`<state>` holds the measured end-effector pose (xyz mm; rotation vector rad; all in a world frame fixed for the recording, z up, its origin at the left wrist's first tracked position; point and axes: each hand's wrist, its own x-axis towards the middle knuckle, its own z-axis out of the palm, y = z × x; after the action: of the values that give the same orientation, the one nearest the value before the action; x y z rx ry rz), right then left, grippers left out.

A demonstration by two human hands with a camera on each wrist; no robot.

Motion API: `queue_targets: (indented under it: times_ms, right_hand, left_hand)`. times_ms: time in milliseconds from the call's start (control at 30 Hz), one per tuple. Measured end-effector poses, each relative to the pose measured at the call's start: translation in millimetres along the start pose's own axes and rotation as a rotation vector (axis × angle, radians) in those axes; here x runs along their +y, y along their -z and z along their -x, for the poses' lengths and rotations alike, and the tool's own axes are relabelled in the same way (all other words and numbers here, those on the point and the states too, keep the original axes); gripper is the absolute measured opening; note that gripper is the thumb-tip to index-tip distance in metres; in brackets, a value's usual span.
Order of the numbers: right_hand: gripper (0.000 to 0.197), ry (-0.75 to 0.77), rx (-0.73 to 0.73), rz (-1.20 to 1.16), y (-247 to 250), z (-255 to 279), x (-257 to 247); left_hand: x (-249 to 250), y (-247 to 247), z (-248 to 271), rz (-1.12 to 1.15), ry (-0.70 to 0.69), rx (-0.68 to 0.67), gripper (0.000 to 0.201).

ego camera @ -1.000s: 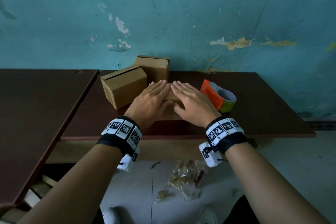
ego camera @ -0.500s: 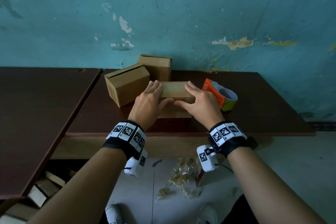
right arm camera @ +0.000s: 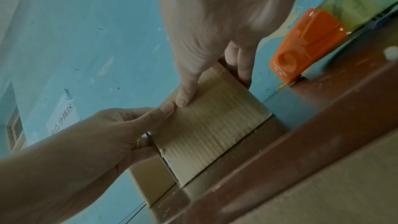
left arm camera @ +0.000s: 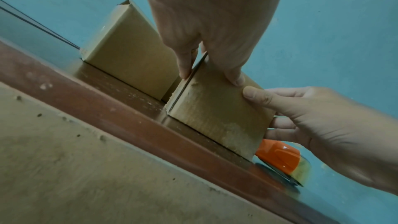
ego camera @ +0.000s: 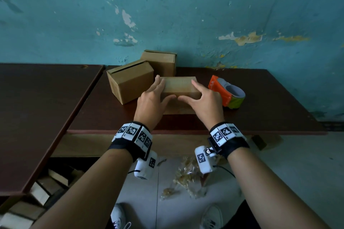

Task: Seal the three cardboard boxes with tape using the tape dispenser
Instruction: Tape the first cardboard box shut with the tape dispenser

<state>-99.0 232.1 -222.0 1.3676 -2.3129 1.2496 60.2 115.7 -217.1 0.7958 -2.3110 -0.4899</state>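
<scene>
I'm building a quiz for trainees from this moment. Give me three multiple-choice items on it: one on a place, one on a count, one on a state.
1. Where is the tape dispenser?
A. on the floor
B. on the table, beyond the right hand
C. atop a box

2. How many cardboard boxes are on the table?
A. two
B. three
C. five

3. The near box is:
A. gripped by both hands
B. untouched
C. under the dispenser

B: it lies beside the right hand.
B: near box, left box, rear box.
A: the left hand and right hand grip its ends.
</scene>
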Motion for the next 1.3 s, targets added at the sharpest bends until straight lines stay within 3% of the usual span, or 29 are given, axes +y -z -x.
queue_targets:
  times_ms: [533, 833, 1133, 1300]
  right_hand:
    - [0.085, 0.009, 0.115, 0.042, -14.7, 4.1, 8.0]
    - [0.087, -0.046, -0.005, -0.055, -7.4, 5.1, 14.7]
    - [0.054, -0.147, 0.165, -0.064, 23.8, -3.7, 48.1]
    - [0.046, -0.155, 0.122, -0.236, 23.7, -6.6, 43.6]
  left_hand:
    - [-20.5, -4.4, -0.5, 0.005, -0.052, 0.019, 0.077]
    - [-14.9, -5.6, 0.4, -0.056, -0.090, 0.034, 0.075]
    - [-15.3, -3.7, -2.9, -0.096, -0.094, 0.006, 0.074]
    - [-16.3, -2.6, -7.9, -0.123, -0.082, -0.040, 0.078]
